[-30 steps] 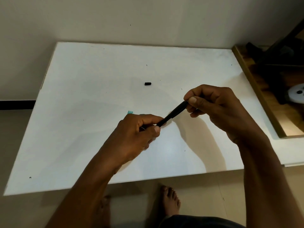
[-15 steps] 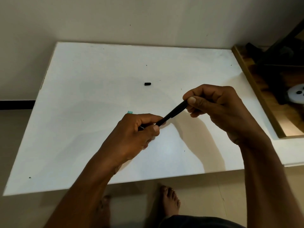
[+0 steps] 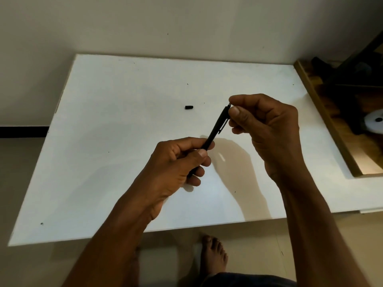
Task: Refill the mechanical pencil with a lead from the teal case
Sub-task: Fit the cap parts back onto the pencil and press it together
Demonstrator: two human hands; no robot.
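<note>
White table (image 3: 124,141) across most of the frame, far edge against a pale wall. Wooden-rimmed board (image 3: 331,129) at the right edge, butted to the table; dark items on it too dim to identify, plus one white disc (image 3: 376,124) with a dark centre. Right hand (image 3: 267,125) at centre right, above the table, fingers curled, thumb and forefinger pinched at the upper end of the mechanical pencil (image 3: 216,127); whether a lead sits in that pinch cannot be told. Left hand (image 3: 176,162) at centre, fingers and thumb wrapped round the pencil's lower part, lower end hidden in the fist. Bare foot (image 3: 214,255) on the floor below the near table edge. Pencil black, held clear of the table, long axis diagonal from lower left to upper right, clip (image 3: 223,126) on its right side, narrow end uppermost. Print on the barrel, if any, too small to read. Small black cap (image 3: 189,107) lying on the table, upper centre, well apart from both hands, long axis left to right.
</note>
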